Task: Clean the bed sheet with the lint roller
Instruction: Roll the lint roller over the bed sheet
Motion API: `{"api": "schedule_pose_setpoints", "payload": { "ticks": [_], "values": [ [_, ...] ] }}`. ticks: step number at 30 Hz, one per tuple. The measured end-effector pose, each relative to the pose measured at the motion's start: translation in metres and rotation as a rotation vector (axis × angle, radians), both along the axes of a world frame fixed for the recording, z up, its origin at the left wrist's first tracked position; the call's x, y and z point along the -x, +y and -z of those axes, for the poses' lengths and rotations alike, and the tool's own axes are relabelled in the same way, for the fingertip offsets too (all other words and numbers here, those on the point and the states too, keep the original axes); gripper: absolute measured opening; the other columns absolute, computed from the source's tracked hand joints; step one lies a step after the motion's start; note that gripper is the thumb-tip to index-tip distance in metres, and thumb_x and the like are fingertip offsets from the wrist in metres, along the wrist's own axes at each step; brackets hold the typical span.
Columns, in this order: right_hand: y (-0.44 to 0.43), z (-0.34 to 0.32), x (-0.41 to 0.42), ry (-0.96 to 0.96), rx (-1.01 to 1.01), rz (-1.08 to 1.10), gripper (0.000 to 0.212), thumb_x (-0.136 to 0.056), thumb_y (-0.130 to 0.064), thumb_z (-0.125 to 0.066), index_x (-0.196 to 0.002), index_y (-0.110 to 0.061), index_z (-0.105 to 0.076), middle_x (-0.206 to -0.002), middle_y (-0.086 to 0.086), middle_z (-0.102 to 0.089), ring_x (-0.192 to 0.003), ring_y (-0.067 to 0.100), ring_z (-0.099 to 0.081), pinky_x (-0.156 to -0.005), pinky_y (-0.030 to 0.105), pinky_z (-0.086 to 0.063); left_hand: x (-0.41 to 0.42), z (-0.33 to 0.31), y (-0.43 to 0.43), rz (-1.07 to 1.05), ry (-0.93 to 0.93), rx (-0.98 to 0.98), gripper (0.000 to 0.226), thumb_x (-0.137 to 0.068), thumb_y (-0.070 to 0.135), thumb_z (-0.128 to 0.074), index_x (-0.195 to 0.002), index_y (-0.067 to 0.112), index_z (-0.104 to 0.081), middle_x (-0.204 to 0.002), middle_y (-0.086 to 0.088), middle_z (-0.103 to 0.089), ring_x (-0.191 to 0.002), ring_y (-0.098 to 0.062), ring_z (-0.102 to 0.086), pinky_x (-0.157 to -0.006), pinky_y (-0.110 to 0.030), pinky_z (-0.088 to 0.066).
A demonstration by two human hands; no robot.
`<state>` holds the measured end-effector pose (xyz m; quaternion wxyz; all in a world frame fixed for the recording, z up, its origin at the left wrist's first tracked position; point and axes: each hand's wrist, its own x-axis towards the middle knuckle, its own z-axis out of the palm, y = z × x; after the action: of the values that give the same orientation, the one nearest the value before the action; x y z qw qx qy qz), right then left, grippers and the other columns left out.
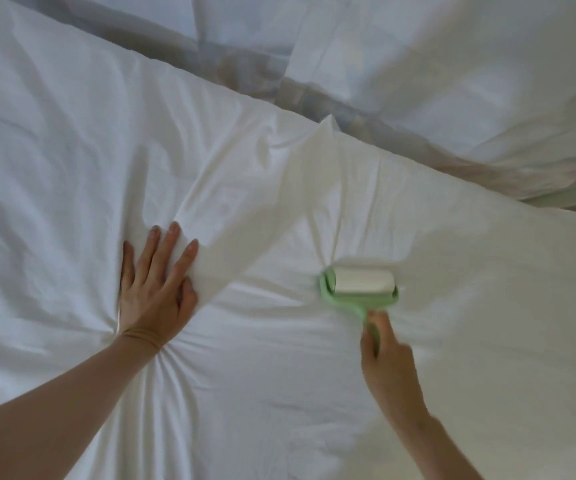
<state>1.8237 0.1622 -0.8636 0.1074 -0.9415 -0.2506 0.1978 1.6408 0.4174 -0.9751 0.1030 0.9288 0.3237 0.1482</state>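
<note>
A white bed sheet (279, 375) fills most of the view, creased around both hands. My left hand (154, 285) lies flat on it at centre left, fingers straight and spread, pressing the cloth down beside a raised fold. My right hand (388, 362) grips the green handle of a lint roller (361, 282). Its white roll sits in a light green frame and rests on the sheet right of centre. The roller and right hand look blurred.
A long raised fold (272, 199) runs diagonally from my left hand toward the upper right. White pillows (452, 81) lie at the top and right, with a grey patterned strip (245, 74) between them and the sheet. The bed's edge shows at far right.
</note>
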Motion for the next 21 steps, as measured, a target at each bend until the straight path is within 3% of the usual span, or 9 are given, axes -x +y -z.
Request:
{"api": "schedule_pose_setpoints", "payload": {
  "ticks": [3, 9, 11, 13, 16, 21],
  "values": [
    [0.058, 0.011, -0.051, -0.088, -0.103, -0.007, 0.022, -0.096, -0.013, -0.043, -0.116, -0.01, -0.051, -0.059, 0.015, -0.052, -0.057, 0.039, -0.055, -0.052, 0.042, -0.042, 0.0, 0.0, 0.001, -0.002, -0.012, 0.002, 0.055, -0.085, 0.021, -0.04, -0.138, 0.013, -0.05, -0.152, -0.015, -0.036, -0.142, -0.035, -0.03, -0.117, -0.056, -0.014],
    [0.113, 0.013, -0.092, -0.069, -0.232, 0.051, 0.012, -0.099, -0.018, -0.04, -0.108, -0.013, -0.045, -0.073, 0.012, -0.059, -0.059, 0.027, -0.055, -0.059, 0.039, -0.046, 0.001, 0.001, 0.001, -0.004, -0.049, -0.008, 0.053, -0.085, 0.022, -0.04, -0.137, 0.013, -0.05, -0.151, -0.014, -0.038, -0.141, -0.034, -0.032, -0.116, -0.057, -0.017],
    [0.096, 0.01, -0.077, -0.051, -0.266, 0.097, 0.015, -0.097, -0.016, -0.045, -0.111, -0.012, -0.05, -0.075, 0.004, -0.06, -0.056, 0.018, -0.055, -0.057, 0.031, -0.044, 0.001, 0.002, 0.001, 0.0, -0.055, -0.016, 0.053, -0.085, 0.022, -0.041, -0.137, 0.013, -0.05, -0.151, -0.015, -0.038, -0.141, -0.034, -0.032, -0.116, -0.057, -0.017],
    [0.063, 0.004, -0.051, -0.026, -0.264, 0.128, 0.016, -0.095, -0.013, -0.05, -0.11, -0.011, -0.055, -0.064, -0.008, -0.054, -0.047, 0.005, -0.049, -0.047, 0.015, -0.035, 0.001, 0.002, 0.002, 0.001, -0.057, -0.013, 0.053, -0.085, 0.022, -0.041, -0.137, 0.013, -0.05, -0.151, -0.015, -0.038, -0.141, -0.034, -0.032, -0.116, -0.057, -0.017],
    [0.007, -0.009, -0.016, 0.086, -0.171, 0.172, 0.012, -0.092, -0.01, -0.056, -0.101, -0.018, -0.057, -0.042, -0.009, -0.045, -0.04, 0.005, -0.046, -0.04, 0.014, -0.029, 0.001, 0.002, 0.001, 0.0, -0.051, -0.012, 0.054, -0.085, 0.022, -0.042, -0.137, 0.014, -0.05, -0.151, -0.014, -0.039, -0.141, -0.034, -0.032, -0.116, -0.057, -0.018],
    [-0.01, -0.043, 0.017, 0.076, -0.251, 0.084, 0.024, -0.084, -0.014, -0.066, -0.087, -0.038, -0.064, -0.043, -0.015, -0.045, -0.036, 0.001, -0.036, -0.042, 0.007, -0.026, 0.002, 0.002, 0.002, 0.002, -0.049, -0.009, 0.053, -0.085, 0.022, -0.042, -0.137, 0.014, -0.051, -0.15, -0.014, -0.039, -0.141, -0.033, -0.032, -0.117, -0.055, -0.017]
  ]
}}
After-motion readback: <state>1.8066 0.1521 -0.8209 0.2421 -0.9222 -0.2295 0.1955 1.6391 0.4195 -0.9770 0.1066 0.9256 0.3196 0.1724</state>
